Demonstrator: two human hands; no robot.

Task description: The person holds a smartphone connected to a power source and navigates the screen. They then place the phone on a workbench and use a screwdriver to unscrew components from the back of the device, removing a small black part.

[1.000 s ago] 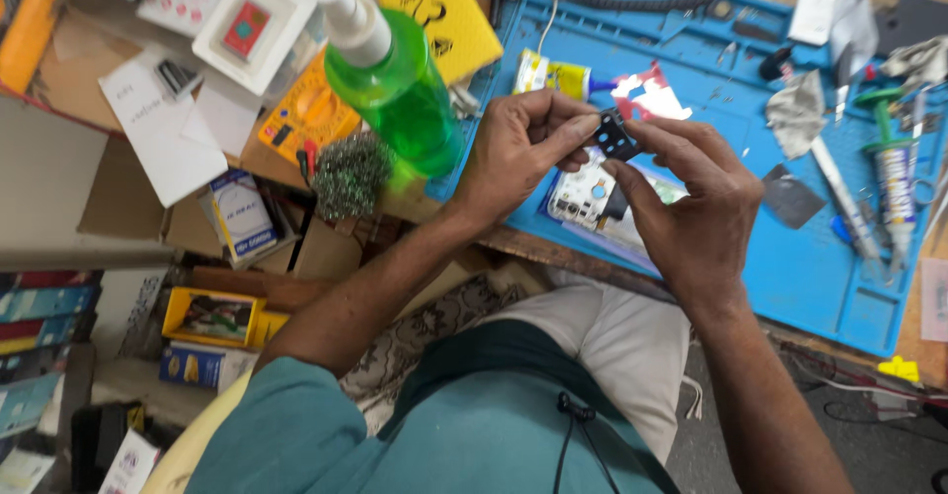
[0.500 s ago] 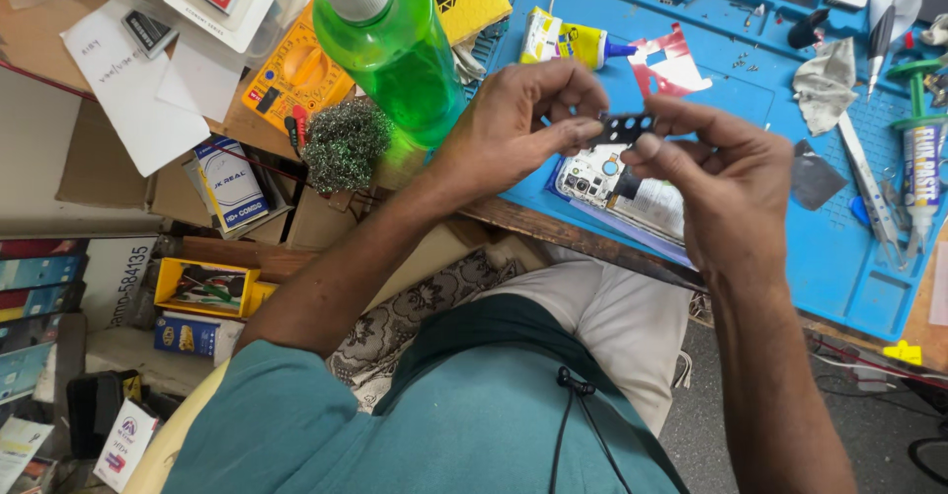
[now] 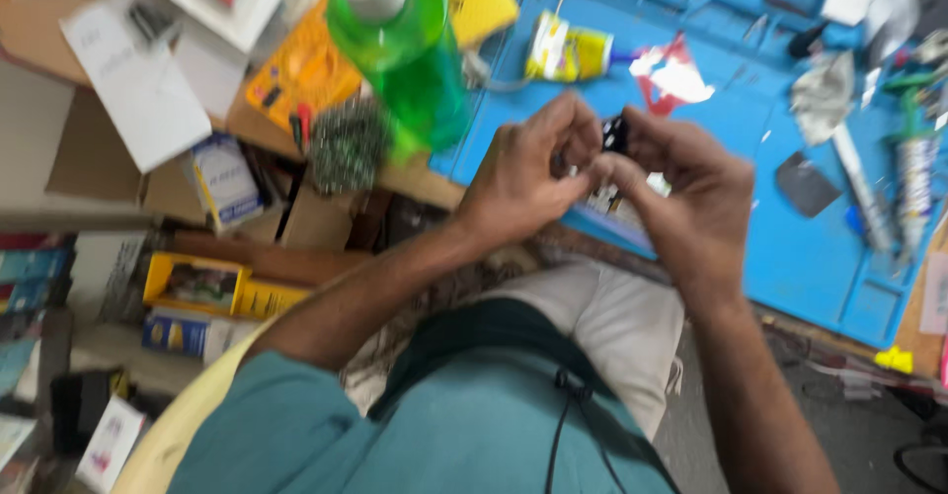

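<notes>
**Inspector:** Start with the largest item. The blue work mat carries loose clutter, and the green bottle stands at its left edge, just beside the left hand. My judgement: an elbow shift could tip that bottle onto the mat and over the parts.

**Assistant:** And the hands themselves?

**Inspector:** Both are closed narrowly. The left hand and right hand meet fingertip to fingertip, pinching a small black component between them, above the mat's near edge. A pale device lies directly beneath, mostly hidden.

**Assistant:** Risk there?

**Inspector:** The component is tiny and held at the tips only. A slip would likely drop it among the clutter or off the near edge into the lap. The picture is blurred, so I cannot tell how firm the grip is.

**Assistant:** Change from half a second ago?

**Inspector:** The hands have drawn closer together, now hiding more of the device. The view has shifted and lost sharpness. The bottle stands as before.
</notes>
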